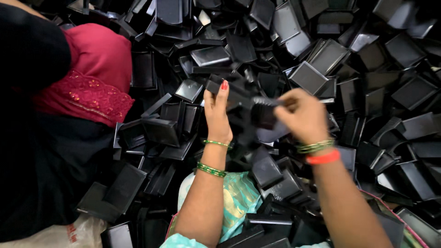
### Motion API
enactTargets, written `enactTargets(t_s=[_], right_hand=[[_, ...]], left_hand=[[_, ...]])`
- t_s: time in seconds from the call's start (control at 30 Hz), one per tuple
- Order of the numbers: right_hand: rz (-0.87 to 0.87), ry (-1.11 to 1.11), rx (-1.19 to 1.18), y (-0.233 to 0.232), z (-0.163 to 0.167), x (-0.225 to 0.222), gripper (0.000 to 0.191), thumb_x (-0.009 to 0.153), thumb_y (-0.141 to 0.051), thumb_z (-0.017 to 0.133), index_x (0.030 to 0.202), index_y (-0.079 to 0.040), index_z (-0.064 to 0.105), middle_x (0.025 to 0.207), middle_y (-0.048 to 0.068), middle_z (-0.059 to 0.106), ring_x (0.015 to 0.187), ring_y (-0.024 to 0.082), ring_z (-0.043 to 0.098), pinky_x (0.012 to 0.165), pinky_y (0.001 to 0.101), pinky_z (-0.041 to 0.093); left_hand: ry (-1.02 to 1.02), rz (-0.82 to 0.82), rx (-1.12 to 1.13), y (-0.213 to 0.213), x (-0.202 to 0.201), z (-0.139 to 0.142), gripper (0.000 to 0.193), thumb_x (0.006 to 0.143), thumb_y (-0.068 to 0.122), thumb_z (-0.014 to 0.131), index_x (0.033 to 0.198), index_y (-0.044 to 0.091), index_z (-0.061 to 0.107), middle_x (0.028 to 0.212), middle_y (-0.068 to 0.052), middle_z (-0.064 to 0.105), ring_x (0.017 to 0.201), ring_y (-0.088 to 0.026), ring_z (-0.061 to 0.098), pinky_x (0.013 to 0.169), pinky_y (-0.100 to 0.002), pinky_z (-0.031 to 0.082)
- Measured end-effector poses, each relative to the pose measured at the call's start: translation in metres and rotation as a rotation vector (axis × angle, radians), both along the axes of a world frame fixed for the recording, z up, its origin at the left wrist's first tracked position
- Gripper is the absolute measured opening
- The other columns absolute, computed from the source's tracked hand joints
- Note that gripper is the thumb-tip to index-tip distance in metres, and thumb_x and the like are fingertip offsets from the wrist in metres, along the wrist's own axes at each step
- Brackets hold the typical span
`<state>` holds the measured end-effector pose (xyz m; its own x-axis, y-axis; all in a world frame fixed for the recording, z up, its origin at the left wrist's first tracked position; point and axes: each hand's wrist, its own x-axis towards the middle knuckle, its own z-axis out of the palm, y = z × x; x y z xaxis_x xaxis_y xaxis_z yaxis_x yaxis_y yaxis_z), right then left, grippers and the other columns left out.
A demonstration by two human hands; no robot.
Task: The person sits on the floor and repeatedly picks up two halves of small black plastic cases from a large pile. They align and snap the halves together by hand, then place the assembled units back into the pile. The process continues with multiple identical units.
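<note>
Likely light, stiff plastic: left hand point(217, 115) and right hand point(301, 115) fingers clamped on black tray piece point(250, 108) by its edges.

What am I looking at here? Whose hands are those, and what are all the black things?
A camera on a person's head looks down at their own two hands. The left hand and the right hand hold a black plastic piece together between them. All around lies a big heap of black trays, flat plastic shapes piled every which way. On the left sits another person in a red top. Green cloth lies under the arms.
</note>
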<state>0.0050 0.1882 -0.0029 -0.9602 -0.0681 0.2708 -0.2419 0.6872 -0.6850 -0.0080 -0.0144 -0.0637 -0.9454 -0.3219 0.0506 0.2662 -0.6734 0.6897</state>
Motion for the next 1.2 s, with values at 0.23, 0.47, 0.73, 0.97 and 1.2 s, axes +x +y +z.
enactTargets(t_s=[0.23,0.47,0.73,0.97,1.2], right_hand=[[-0.085,0.037,-0.456,0.019,0.024,0.032,0.023,0.089,-0.009,0.084,0.095,-0.006,0.062,0.085,-0.002,0.066,0.073,0.003,0.059,0.066,0.0199,0.049],[0.092,0.075,-0.528,-0.029,0.017,0.049,0.030,0.090,-0.010,0.081,0.108,-0.004,0.058,0.110,0.003,0.063,0.099,0.009,0.063,0.089,0.0250,0.053],[0.224,-0.017,-0.438,-0.034,0.023,0.053,0.042,0.097,-0.015,0.069,0.135,-0.005,0.054,0.149,0.013,0.050,0.132,0.018,0.054,0.111,0.0350,0.045],[0.202,-0.083,-0.465,-0.026,0.018,0.056,0.045,0.091,-0.011,0.074,0.128,-0.006,0.049,0.146,0.011,0.050,0.128,0.016,0.055,0.102,0.0323,0.048],[0.196,-0.148,-0.746,-0.011,0.027,0.053,0.045,0.085,0.000,0.077,0.121,-0.005,0.050,0.134,0.009,0.060,0.114,0.014,0.061,0.094,0.0327,0.056]], left_hand=[[0.054,-0.220,-0.387,0.031,0.013,-0.009,0.052,0.090,0.019,0.081,0.131,0.004,0.053,0.109,-0.001,0.057,0.100,-0.010,0.055,0.090,-0.028,0.049],[0.133,-0.527,-0.203,0.043,0.020,-0.018,0.047,0.096,0.020,0.072,0.136,0.005,0.052,0.120,-0.003,0.061,0.111,-0.010,0.058,0.098,-0.027,0.048],[0.078,-0.500,-0.024,0.040,0.014,-0.028,0.037,0.102,0.022,0.065,0.132,0.004,0.055,0.119,-0.003,0.063,0.111,-0.012,0.059,0.100,-0.029,0.048],[0.031,-0.478,-0.108,0.044,0.019,-0.024,0.043,0.099,0.023,0.066,0.136,0.006,0.054,0.120,-0.003,0.065,0.109,-0.011,0.060,0.097,-0.028,0.049],[0.054,-0.472,-0.135,0.041,0.024,-0.002,0.052,0.098,0.036,0.068,0.138,0.004,0.056,0.119,-0.005,0.066,0.108,-0.013,0.061,0.096,-0.030,0.050]])
